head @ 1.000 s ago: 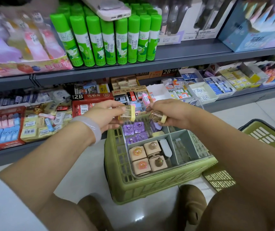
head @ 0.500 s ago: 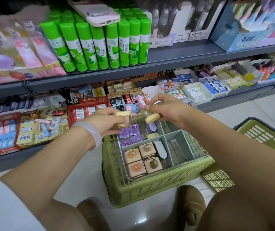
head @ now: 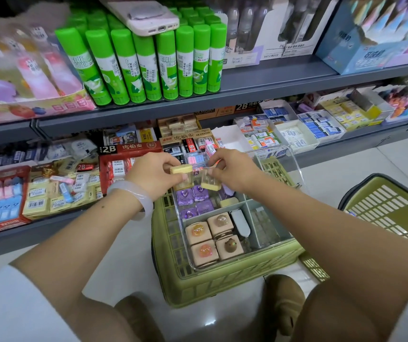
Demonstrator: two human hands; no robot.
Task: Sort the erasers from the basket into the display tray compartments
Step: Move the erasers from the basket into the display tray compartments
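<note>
A clear display tray (head: 273, 241) with grey dividers rests on top of a green basket (head: 222, 285). Its near-left compartment holds several beige erasers (head: 213, 236); behind them lie several purple erasers (head: 194, 202). A yellow eraser (head: 229, 201) and a white capsule-shaped eraser (head: 240, 222) lie in the middle compartments. My left hand (head: 153, 175) pinches a yellow-capped clear eraser (head: 182, 177) above the tray's far end. My right hand (head: 235, 171) pinches a second yellow-capped eraser (head: 209, 181) right beside it, cap down.
Grey shelves (head: 259, 85) ahead carry green glue sticks (head: 148, 62), a phone (head: 141, 13) on top of them, and boxes of erasers (head: 57, 191). A second green basket (head: 390, 208) stands on the floor at right. My shoes (head: 287, 299) are under the tray's basket.
Both hands have turned their yellow-capped erasers and brought them close together over the tray's far end. The view has shifted slightly.
</note>
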